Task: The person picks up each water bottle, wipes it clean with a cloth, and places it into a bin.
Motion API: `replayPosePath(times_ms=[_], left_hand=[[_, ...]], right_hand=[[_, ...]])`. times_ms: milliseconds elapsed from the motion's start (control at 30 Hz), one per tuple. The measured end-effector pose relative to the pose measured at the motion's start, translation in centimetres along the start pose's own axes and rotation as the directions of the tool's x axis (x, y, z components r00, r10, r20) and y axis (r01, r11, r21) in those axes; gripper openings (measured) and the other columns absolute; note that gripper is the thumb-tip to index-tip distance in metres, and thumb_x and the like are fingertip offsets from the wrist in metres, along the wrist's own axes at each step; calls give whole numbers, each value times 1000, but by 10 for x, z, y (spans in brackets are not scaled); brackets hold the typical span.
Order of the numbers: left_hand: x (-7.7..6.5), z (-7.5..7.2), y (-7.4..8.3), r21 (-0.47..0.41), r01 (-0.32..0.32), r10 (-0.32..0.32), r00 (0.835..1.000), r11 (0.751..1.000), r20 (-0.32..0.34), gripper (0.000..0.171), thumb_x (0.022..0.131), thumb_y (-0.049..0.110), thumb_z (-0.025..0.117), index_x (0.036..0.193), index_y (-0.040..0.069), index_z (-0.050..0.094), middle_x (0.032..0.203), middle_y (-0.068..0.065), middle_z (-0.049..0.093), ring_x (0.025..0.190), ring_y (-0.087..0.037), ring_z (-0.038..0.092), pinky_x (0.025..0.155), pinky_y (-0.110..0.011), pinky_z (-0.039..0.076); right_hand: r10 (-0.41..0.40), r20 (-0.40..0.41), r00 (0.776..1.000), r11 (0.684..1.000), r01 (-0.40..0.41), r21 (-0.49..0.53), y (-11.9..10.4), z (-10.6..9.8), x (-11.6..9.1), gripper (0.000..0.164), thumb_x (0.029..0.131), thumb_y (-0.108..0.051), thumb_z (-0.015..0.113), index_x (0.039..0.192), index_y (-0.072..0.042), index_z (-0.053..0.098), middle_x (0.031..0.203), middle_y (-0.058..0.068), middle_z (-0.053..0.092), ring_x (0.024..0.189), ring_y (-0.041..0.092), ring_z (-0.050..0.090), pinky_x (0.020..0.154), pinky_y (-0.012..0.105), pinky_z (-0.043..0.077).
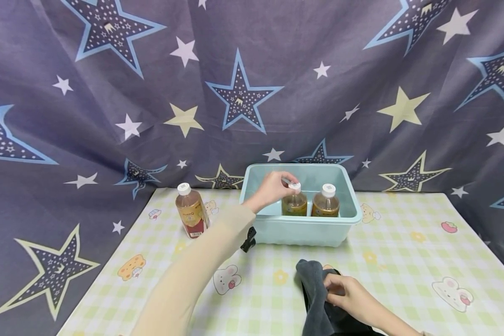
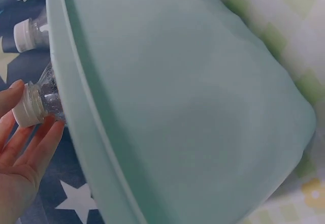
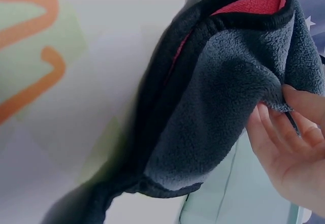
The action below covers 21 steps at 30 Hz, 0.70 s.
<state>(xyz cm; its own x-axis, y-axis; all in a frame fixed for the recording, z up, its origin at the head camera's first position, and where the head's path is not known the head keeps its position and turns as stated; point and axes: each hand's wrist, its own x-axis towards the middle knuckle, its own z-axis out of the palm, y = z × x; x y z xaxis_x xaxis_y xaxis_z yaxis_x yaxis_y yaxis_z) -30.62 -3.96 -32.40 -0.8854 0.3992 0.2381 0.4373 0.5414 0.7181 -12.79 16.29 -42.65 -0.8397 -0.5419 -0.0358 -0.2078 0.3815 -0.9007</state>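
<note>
My left hand (image 1: 274,187) reaches over the near wall of a light-blue plastic bin (image 1: 296,231) and holds a bottle by its white cap (image 2: 29,113) between thumb and fingers. That bottle (image 1: 294,205), with amber contents, stands upright in the bin. A second white-capped bottle (image 1: 325,204) stands just to its right. In front of the bin, my right hand (image 1: 350,297) pinches a fold of a dark grey cloth (image 1: 316,291). The right wrist view shows the cloth's fuzzy grey face, black edging and a red side (image 3: 254,4).
A third bottle (image 1: 191,211), with a white cap and yellow-and-red label, stands on the table left of the bin. A black strap (image 1: 248,240) shows beside my left forearm. Behind the checked tablecloth (image 1: 403,252) hangs a star-patterned curtain (image 1: 319,107).
</note>
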Motion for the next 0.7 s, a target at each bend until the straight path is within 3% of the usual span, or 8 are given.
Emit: replayPosePath(times_ms=[500,700], left_hand=[[0,2,-5,-14,-12,13,1000,1000,13,20,75,12,70,94,7,66,91,-6,65,73,-12,61,60,-17,49],[-3,-2,-4,-29,-29,30,999,999,35,23,77,13,68,98,6,65,93,-6,64,82,-14,60,70,-18,48]], right_hand=[[-1,6,1000,1000,1,7,1,0,0,3,82,-3,58,84,-1,56,88,8,58,78,5,58,54,24,48],[-1,8,1000,1000,0,6,2,1,1,3,82,-3,58,84,-2,56,88,8,58,77,5,58,54,23,48]])
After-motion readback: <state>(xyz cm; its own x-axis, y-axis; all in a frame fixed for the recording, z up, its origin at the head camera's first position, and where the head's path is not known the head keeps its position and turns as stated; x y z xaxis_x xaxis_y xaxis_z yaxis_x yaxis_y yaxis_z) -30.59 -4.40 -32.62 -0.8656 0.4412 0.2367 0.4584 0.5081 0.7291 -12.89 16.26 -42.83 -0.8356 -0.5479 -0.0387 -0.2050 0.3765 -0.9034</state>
